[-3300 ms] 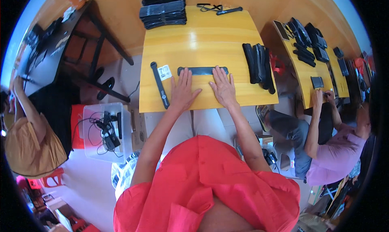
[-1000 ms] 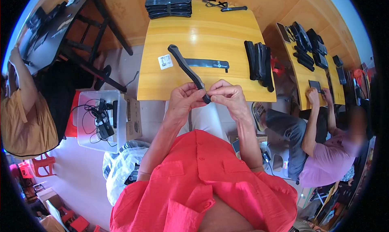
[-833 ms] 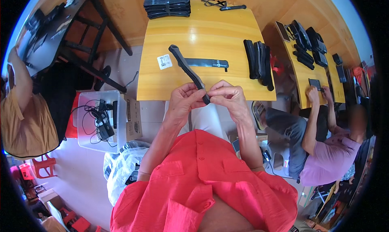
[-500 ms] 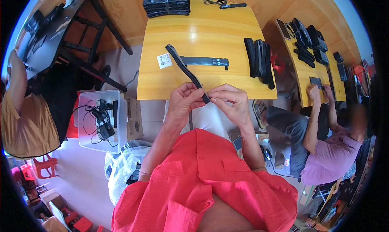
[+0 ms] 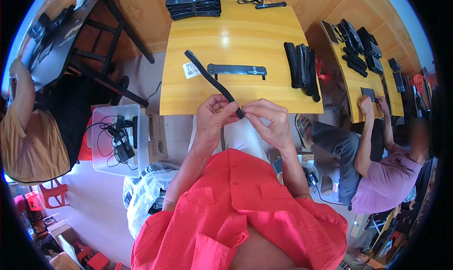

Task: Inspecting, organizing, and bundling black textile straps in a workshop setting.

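Observation:
A long, narrow black strap (image 5: 210, 78) slants up and to the left from my hands, its far part above the table. My left hand (image 5: 214, 118) grips it near its lower end between thumb and fingers. On the other side, the thumb and fingertips of my right hand (image 5: 270, 121) pinch the strap's lower tip. Beyond the strap, a flat dark band with pale printing (image 5: 243, 70) lies crosswise on the yellow wooden table (image 5: 245, 97). A white label (image 5: 189, 70) is partly covered by the strap.
Several black straps (image 5: 300, 69) lie side by side at the table's right. Banded black pieces (image 5: 194, 6) are stacked at the far left corner. A clear bin of cables (image 5: 96, 149) stands at left. One person (image 5: 389, 182) works at right, another (image 5: 35, 145) at left.
The strap's far end has swung a little to the left and covers less of the flat band. Both hands keep their hold with hardly any movement.

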Available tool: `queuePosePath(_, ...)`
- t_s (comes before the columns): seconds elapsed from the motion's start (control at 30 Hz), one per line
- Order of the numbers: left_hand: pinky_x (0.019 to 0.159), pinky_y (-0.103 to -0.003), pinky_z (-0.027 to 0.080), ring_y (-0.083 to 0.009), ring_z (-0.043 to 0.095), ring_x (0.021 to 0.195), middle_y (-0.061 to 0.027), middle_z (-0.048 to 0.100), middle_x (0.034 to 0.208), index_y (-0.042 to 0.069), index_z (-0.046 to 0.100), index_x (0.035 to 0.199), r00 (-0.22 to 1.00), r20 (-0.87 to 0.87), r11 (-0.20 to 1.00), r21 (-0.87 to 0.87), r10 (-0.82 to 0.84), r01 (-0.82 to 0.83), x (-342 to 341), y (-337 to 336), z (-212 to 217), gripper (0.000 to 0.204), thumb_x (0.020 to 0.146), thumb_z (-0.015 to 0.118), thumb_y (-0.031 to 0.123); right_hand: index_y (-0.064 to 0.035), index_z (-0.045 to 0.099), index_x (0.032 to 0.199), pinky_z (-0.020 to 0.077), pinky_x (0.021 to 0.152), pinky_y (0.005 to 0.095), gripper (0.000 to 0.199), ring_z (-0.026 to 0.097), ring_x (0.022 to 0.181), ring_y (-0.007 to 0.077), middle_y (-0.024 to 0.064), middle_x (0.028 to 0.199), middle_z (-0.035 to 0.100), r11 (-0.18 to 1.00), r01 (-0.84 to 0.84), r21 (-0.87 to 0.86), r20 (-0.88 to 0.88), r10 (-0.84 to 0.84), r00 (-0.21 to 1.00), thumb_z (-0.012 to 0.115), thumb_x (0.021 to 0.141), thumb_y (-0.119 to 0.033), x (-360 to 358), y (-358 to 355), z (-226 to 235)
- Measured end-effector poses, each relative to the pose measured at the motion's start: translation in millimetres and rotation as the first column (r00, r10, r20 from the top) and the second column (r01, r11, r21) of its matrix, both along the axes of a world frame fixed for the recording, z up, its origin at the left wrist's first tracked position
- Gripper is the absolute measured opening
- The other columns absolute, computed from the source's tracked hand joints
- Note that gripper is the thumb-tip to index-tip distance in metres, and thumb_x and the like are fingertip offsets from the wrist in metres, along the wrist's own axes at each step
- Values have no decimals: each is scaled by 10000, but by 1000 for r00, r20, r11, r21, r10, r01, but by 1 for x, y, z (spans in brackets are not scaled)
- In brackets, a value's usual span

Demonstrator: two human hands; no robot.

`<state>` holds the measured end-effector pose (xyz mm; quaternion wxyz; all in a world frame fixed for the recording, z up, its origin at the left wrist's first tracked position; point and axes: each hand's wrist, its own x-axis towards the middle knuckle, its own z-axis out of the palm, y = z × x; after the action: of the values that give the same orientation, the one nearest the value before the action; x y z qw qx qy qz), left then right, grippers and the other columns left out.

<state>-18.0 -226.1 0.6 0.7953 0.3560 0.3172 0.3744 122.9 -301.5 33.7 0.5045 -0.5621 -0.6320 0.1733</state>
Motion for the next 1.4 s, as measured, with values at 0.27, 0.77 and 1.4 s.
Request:
queuePosePath(0.27, 580, -221, 533, -118, 624, 686, -53, 610, 808, 30, 532, 929, 999, -30, 998, 45, 33, -32, 1, -1, 4, 183, 791, 648, 66, 43, 603, 868, 491, 637, 314, 133, 615, 744, 283, 155, 840, 609, 1000, -15, -27, 61, 16, 998, 593, 737, 64, 0, 0, 1)
queuePosePath(0.77, 599, -237, 539, -133, 626, 695, -70, 625, 818, 6, 555, 957, 999, -53, 997, 76, 0, 4, -1, 0, 1, 204, 785, 652, 56, 24, 513, 820, 428, 549, 310, 36, 548, 606, 260, 130, 717, 523, 986, 126, -107, 72, -118, 990, 498, 809, 54, -13, 7, -7)
queuePosePath(1.4, 586, -220, 518, -117, 616, 660, -77, 619, 809, -39, 520, 1093, 957, -175, 955, 144, -231, 257, -14, 0, 22, 287, 823, 583, 31, 7, 469, 853, 422, 570, 347, 57, 526, 654, 302, 147, 756, 448, 993, 109, -40, -27, -110, 994, 500, 814, 35, -20, 12, -7)
